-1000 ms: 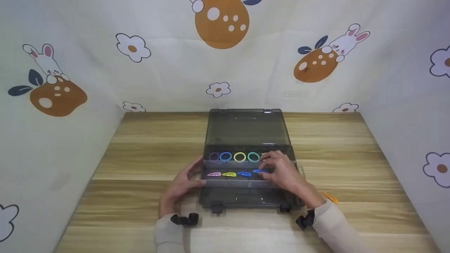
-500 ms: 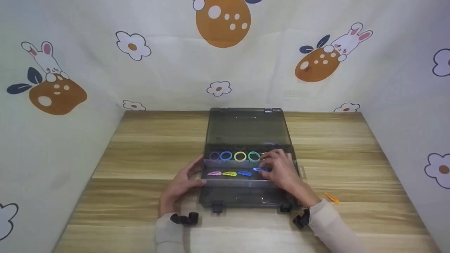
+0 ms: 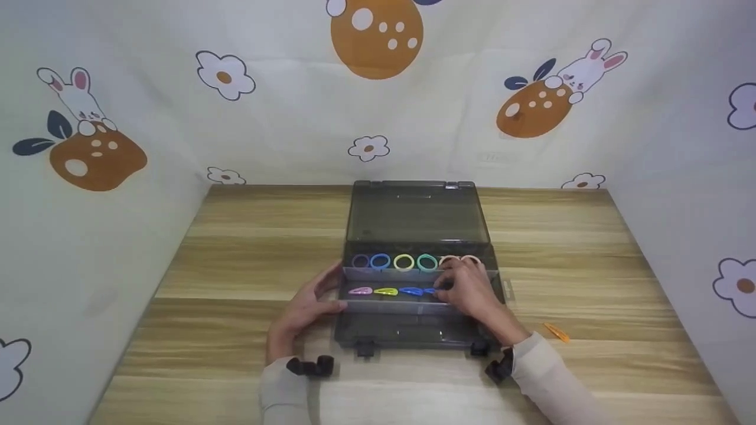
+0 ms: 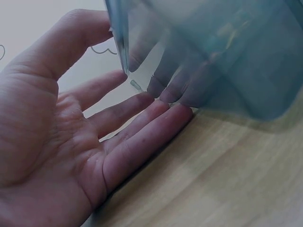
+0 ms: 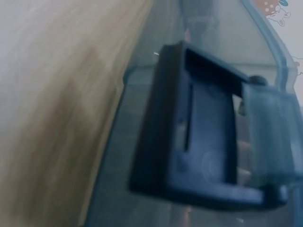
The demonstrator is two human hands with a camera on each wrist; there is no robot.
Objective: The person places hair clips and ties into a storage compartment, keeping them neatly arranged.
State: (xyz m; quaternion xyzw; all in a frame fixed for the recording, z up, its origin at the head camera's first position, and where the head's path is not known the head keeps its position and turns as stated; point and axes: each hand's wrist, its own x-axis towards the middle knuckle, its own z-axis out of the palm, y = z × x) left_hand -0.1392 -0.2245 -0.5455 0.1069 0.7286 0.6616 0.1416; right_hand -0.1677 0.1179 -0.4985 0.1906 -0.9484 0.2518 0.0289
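Observation:
A dark see-through box (image 3: 407,330) stands with its lid (image 3: 418,212) raised. My left hand (image 3: 304,310) rests on its left side; in the left wrist view the fingers (image 4: 128,149) lie fairly straight against the wall. Over the middle compartment my right hand (image 3: 469,289) pinches a blue hair clip (image 3: 430,291), mostly covered by the fingers. Left of it in that compartment lie a pink hair clip (image 3: 360,291), a yellow-green hair clip (image 3: 386,291) and another blue hair clip (image 3: 411,291). The right wrist view misses the hand and shows a black latch (image 5: 203,127).
Several hair ties, among them a yellow hair tie (image 3: 404,271) and a green hair tie (image 3: 427,270), stand in a row in the rear compartment. An orange hair clip (image 3: 557,332) lies on the wooden table (image 3: 236,265) right of the box. Patterned cloth (image 3: 283,118) hangs behind.
My right hand has shifted slightly left and lowered the blue hair clip to the level of the others. Pale hair ties behind it have come into view. The left hand stays put.

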